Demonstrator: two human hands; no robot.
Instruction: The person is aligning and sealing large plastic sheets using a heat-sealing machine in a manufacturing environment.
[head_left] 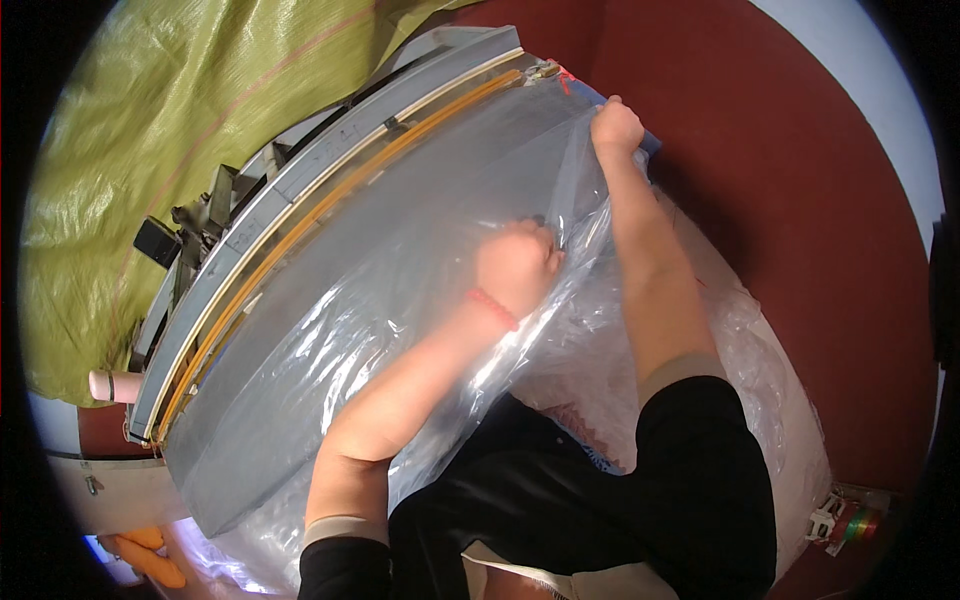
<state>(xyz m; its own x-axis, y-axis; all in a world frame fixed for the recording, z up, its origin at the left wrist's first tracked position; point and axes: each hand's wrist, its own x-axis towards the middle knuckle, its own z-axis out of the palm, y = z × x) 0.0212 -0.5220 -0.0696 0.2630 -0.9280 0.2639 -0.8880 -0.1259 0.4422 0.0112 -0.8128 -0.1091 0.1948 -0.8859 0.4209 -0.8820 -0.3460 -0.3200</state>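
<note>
A large sheet of clear plastic film point(350, 340) spreads over a grey surface in front of me, wrinkled and shiny along its near right side. My right hand point(616, 130) is closed in a fist on the gathered film at the far right corner, close to a strip of blue material point(650, 143). Beneath the film, my left hand point(516, 262) is also closed, seen hazily through it, with a red bracelet point(492, 308) at the wrist. A small dark bit shows by its fingers, too blurred to name.
A long grey metal rail point(262, 232) with orange strips point(330, 196) borders the surface's far left side. Beyond it hangs a yellow-green woven tarp point(230, 90). A pink roll point(115, 386) sits at the rail's near end. The floor point(810, 230) is dark red.
</note>
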